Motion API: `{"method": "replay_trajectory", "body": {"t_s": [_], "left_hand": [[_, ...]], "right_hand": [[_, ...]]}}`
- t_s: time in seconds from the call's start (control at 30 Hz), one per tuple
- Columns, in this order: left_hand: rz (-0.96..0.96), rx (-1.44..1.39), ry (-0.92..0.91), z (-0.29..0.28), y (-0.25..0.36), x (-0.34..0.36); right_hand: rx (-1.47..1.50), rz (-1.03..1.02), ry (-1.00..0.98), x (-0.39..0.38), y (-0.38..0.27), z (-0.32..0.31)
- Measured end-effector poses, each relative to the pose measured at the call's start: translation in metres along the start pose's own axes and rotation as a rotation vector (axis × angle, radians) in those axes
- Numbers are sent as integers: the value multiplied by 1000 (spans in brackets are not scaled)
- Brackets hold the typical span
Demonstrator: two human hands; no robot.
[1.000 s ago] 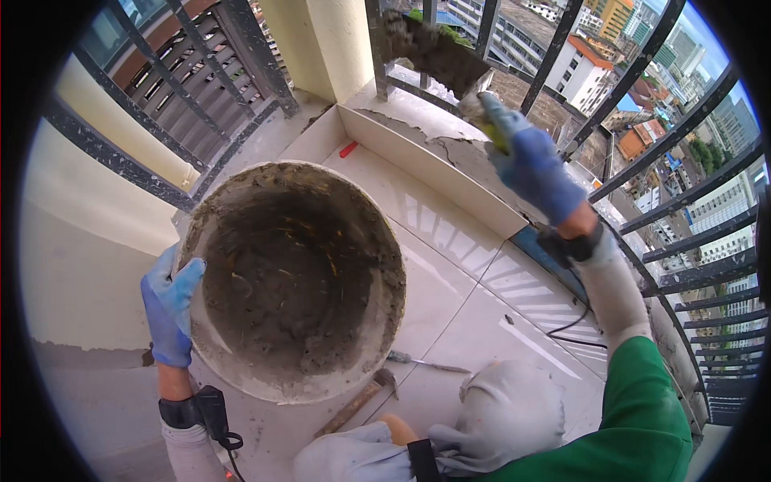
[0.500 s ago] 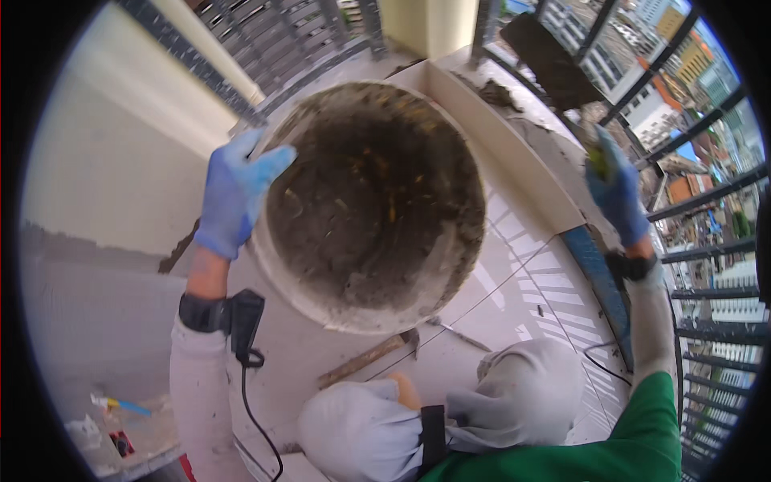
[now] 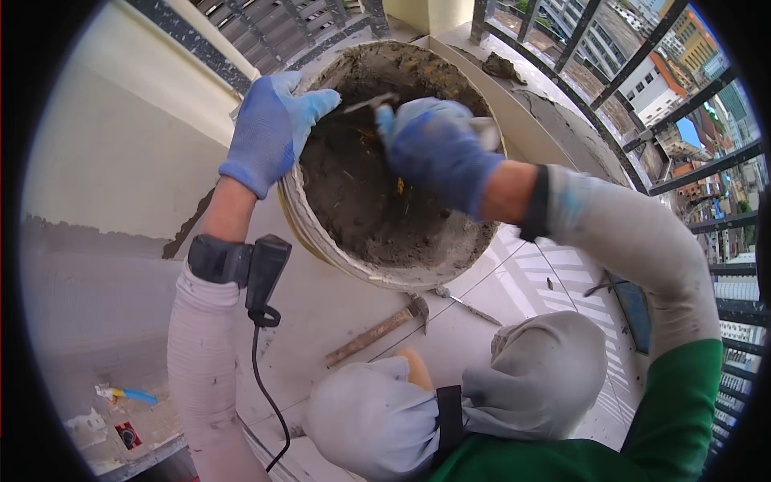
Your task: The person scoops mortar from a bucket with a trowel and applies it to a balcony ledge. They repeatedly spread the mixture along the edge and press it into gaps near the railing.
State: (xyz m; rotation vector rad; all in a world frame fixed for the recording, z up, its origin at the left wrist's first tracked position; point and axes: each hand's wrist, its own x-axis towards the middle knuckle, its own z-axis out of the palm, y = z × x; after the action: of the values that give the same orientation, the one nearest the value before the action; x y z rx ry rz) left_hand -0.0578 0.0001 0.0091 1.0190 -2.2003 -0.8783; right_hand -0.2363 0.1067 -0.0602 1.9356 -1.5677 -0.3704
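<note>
Mortar bucket tilted toward person. Left hand grips its left rim; right hand, closed on trowel (mostly hidden), reaches inside over mortar.

Left hand in a blue glove, arm stretched up and forward, fingers curled over an edge — a black band on the wrist. Right hand, also blue-gloved, reaches in from the right, arm bent, fingers closed in a fist-like grip.
</note>
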Motion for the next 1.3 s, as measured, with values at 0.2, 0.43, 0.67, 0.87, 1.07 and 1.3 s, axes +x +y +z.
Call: {"method": "replay_trajectory", "body": {"t_s": [0.2,0.43,0.67,0.87,1.07,1.3], "left_hand": [[96,54,-59,10,14,-9],[51,15,-91,11,16,-16],[68,89,-25,0,6,-37],[169,150,-14,19,27,-48],[42,-1,-42,19,25,-56],[72,55,38,20,28,-58]], "right_hand": [[306,-266,-102,54,-48,31],[540,-307,-97,-17,-77,58],[641,-332,-29,-32,-13,54],[582,-298,-218,-30,-29,92],[1075,-349,-306,-51,-50,77],[1256,-174,-406,-42,-78,69]]}}
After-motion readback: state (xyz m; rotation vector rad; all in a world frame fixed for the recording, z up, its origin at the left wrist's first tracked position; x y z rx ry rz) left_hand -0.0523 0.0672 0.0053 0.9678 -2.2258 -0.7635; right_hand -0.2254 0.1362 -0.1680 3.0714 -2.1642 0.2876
